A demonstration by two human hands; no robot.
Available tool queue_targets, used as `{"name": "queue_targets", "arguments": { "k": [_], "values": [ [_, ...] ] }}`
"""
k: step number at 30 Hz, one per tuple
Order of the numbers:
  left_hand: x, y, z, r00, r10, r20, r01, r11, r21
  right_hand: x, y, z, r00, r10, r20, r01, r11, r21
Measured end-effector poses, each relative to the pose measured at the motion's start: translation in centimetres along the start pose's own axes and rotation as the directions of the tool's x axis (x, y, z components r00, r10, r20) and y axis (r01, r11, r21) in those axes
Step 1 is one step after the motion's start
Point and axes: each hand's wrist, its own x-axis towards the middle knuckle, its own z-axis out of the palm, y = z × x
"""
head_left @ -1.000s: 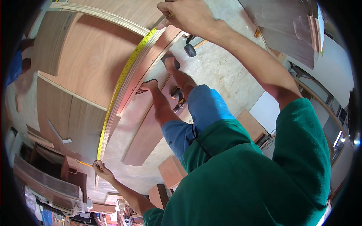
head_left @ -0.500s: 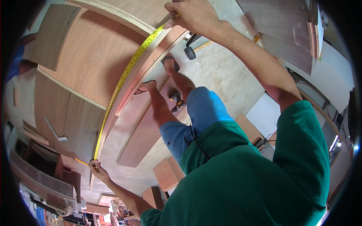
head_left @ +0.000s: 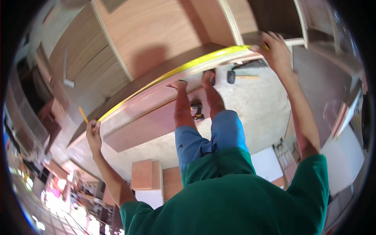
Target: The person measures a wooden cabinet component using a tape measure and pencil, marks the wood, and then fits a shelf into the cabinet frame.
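Note:
A yellow tape measure (head_left: 196,62) runs stretched along the front edge of a wooden cabinet carcass (head_left: 156,24). Its left end is pinched in my left hand (head_left: 93,137), with an orange-yellow pencil (head_left: 83,114) sticking up from the same fingers. My right hand (head_left: 279,56) grips the tape at its other end, beside the meeting of an upright divider and the front edge. Motion blurs that hand a little, and the tape's case is mostly hidden by the fingers. Between my hands the blade lies close along the edge, slightly bowed.
Below the edge, a cordless drill (head_left: 197,111) sits by a long reddish board (head_left: 141,127) near my feet. A black-headed mallet (head_left: 231,77) lies on the floor. Wooden boxes (head_left: 141,175) stand lower left, and a metal square (head_left: 69,83) rests on the panels at left.
My view has turned, so the tape now runs more level across it. Both hands keep hold of the tape. The co-worker's arms at far left have gone out of view.

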Motion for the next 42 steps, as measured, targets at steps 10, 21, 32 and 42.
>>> {"name": "queue_targets", "arguments": {
  "k": [10, 21, 32, 42],
  "values": [
    [1.5, 1.0, -1.7, 0.999, 0.033, -0.040, -0.032, 0.999, 0.031, 0.4, -3.1, -0.8, 0.999, -0.046, 0.022, 0.046, 0.999, 0.009],
    [0.0, 2.1, -1.7, 0.868, -0.039, -0.496, -0.072, 0.977, -0.202, 0.4, -4.1, -0.1, 0.997, -0.072, 0.033, 0.073, 0.997, -0.035],
    [-0.1, 9.4, 6.3, 0.883, -0.010, -0.468, -0.443, 0.307, -0.842, 0.6, -3.6, 0.7, 0.989, -0.147, 0.030, 0.148, 0.989, -0.018],
    [4.8, 14.3, 10.2, 0.859, 0.511, -0.020, -0.486, 0.804, -0.343, 0.5, -4.2, 1.0, 0.990, -0.143, 0.007, 0.143, 0.990, -0.003]
  ]
}}
